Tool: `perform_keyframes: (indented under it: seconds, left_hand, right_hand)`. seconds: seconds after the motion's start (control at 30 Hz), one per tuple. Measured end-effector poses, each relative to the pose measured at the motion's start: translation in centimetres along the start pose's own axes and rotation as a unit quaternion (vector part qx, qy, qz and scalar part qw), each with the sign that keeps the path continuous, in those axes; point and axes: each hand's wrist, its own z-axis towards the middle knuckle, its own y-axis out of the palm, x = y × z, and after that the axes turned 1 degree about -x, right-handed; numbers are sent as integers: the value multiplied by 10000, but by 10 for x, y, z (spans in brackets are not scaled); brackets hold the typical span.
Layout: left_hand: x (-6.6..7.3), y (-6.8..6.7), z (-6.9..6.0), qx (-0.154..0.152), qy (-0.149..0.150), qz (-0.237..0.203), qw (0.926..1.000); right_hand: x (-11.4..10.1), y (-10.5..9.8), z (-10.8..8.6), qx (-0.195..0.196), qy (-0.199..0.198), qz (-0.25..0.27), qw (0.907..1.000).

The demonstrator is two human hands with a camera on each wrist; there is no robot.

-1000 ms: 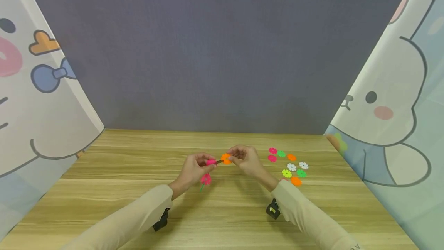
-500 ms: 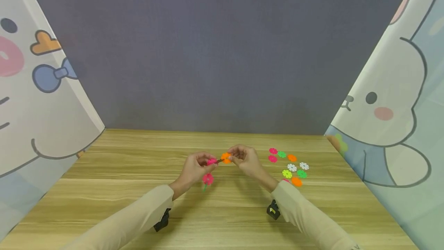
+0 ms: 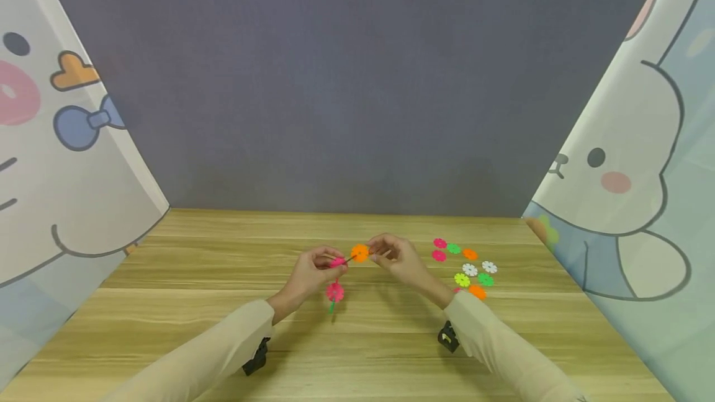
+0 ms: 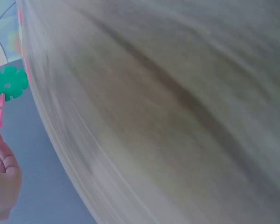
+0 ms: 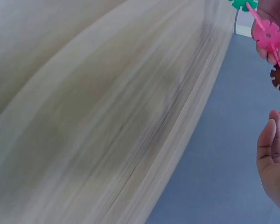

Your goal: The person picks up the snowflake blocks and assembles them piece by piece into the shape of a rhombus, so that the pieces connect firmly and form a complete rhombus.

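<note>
Head view: pinches pink disc [image 3: 337,262] in left hand [image 3: 307,273], above surface [image 3: 363,352], linked by brown disc [image 5: 277,79] to orange disc [image 3: 360,253]. Keeps right hand [image 3: 399,260] at orange disc's edge; cannot tell whether gripping.

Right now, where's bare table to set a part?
Free: tabletop between left hand and left printed panel; also between the sleeves, nearer the wearer than the dangling pink disc. Crowded: right of right hand, loose flower discs.
</note>
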Motion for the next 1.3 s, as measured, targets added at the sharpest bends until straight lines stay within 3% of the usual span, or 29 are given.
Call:
perform_keyframes:
  seconds: [0.23,0.77,0.97,1.3]
  left_hand:
    - [-4,-3,1,176,-43,-106,9998]
    - [-4,-7,0,117,44,26,9999]
    - [-4,-7,-1,34,139,43,9999]
    - [-3,-7,-2,-121,148,-152,9997]
  right_hand:
    - [42,-18,-6,107,84,-1016,9947]
    - [99,-78,-22,-124,757,-1997,9769]
    - [110,-90,-21,-204,795,-2553,9634]
    - [123,-101,-27,-436,1307,-2657,9541]
